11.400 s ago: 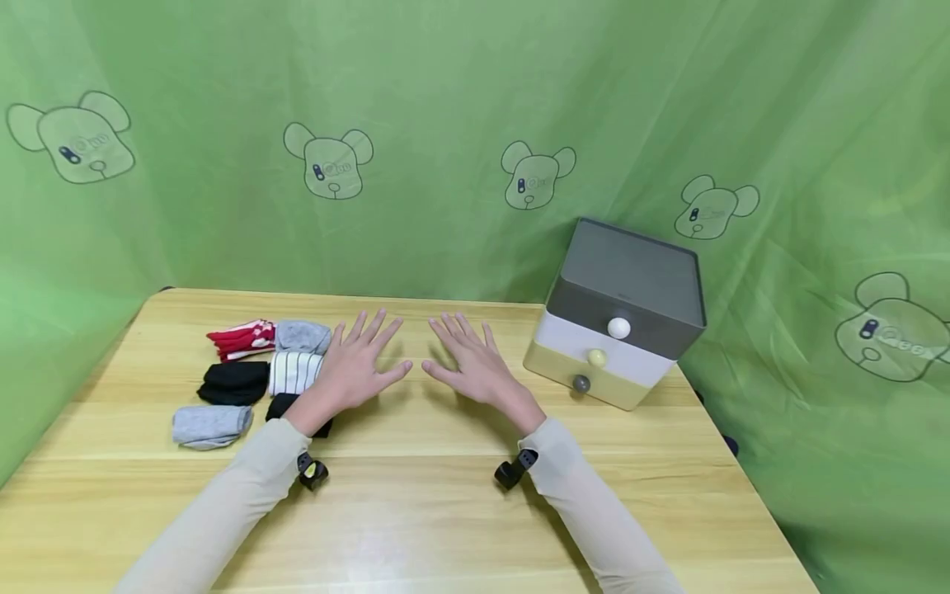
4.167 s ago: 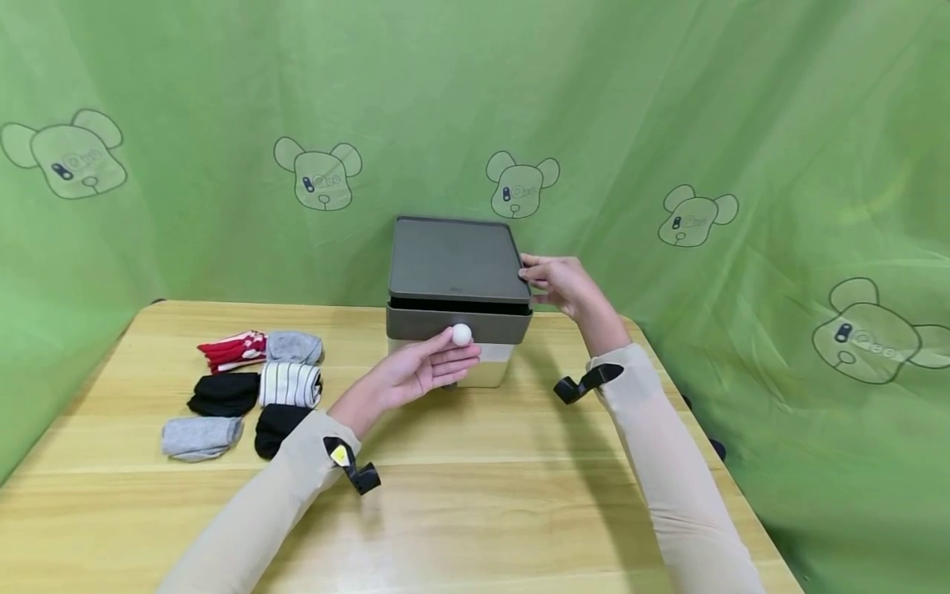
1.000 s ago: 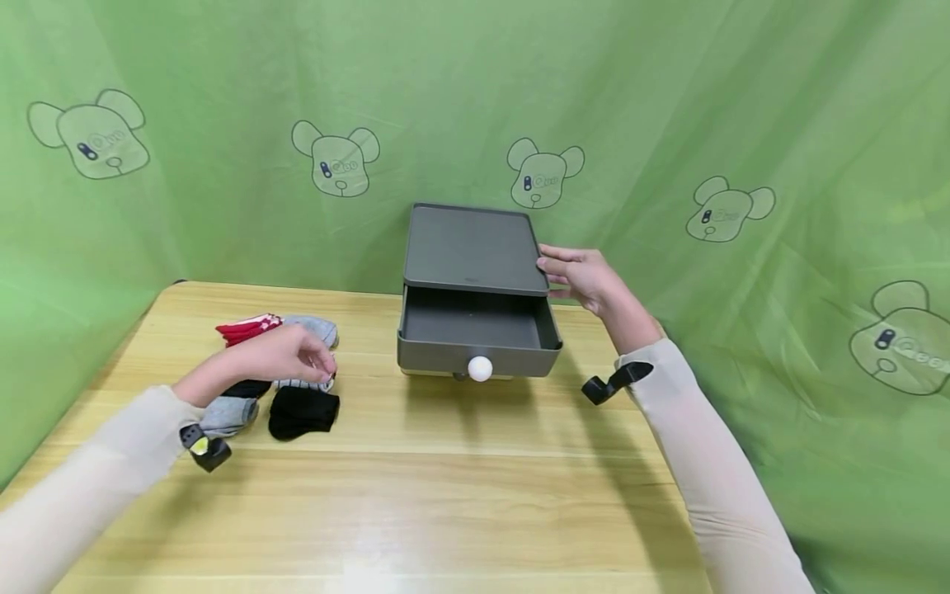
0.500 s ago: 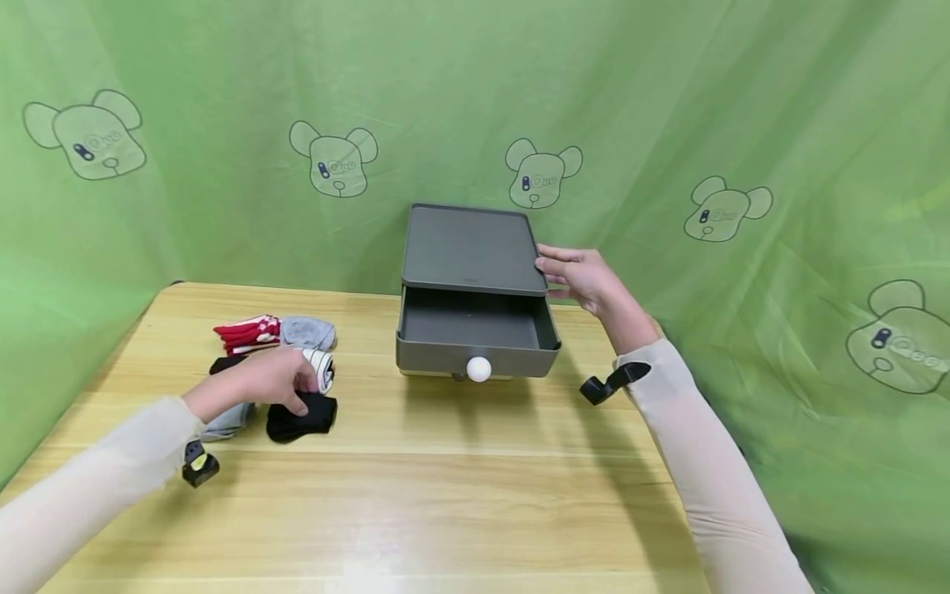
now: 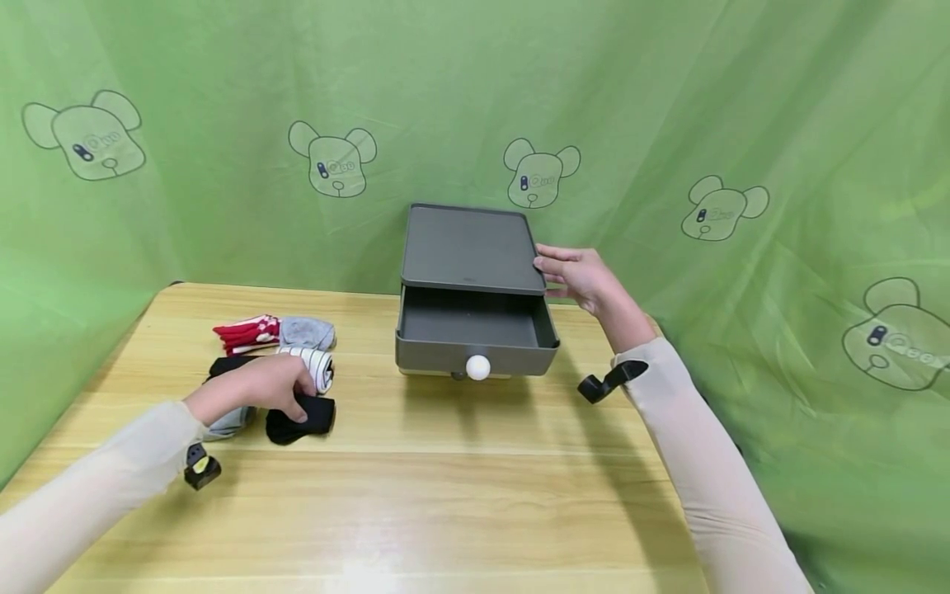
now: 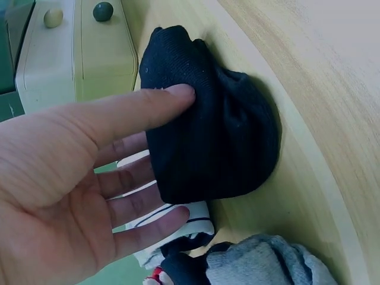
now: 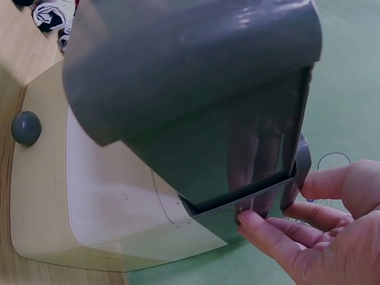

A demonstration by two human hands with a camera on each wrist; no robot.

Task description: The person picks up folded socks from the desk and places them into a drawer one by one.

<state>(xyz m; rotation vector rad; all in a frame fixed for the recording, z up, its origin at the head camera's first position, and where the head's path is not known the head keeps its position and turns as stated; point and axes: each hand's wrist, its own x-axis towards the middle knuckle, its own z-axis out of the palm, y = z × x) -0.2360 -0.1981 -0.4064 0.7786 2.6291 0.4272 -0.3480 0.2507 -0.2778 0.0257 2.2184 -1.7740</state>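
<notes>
On the left of the table, my left hand [image 5: 270,386] pinches a folded black pair of socks [image 5: 317,417]. In the left wrist view the thumb presses on the black socks [image 6: 208,136], with the other fingers along their far side. My right hand [image 5: 586,276] touches the right side of a small drawer unit [image 5: 475,247] near its top edge. In the right wrist view its fingertips press on the unit's dark grey casing [image 7: 219,208]. The grey top drawer [image 5: 445,353], with a white knob [image 5: 478,367], is pulled out and bare inside.
Around the left hand lie other folded socks: red and white [image 5: 248,334], grey [image 5: 307,332], white striped [image 5: 319,367], another black pair [image 5: 225,365] and another grey pair [image 5: 232,422]. A green curtain [image 5: 445,99] hangs behind the wooden table [image 5: 445,511].
The drawer unit came from the right to the middle, and its top drawer was pulled out. My left hand left the knob and lowered onto the black socks. The right hand stays on the unit.
</notes>
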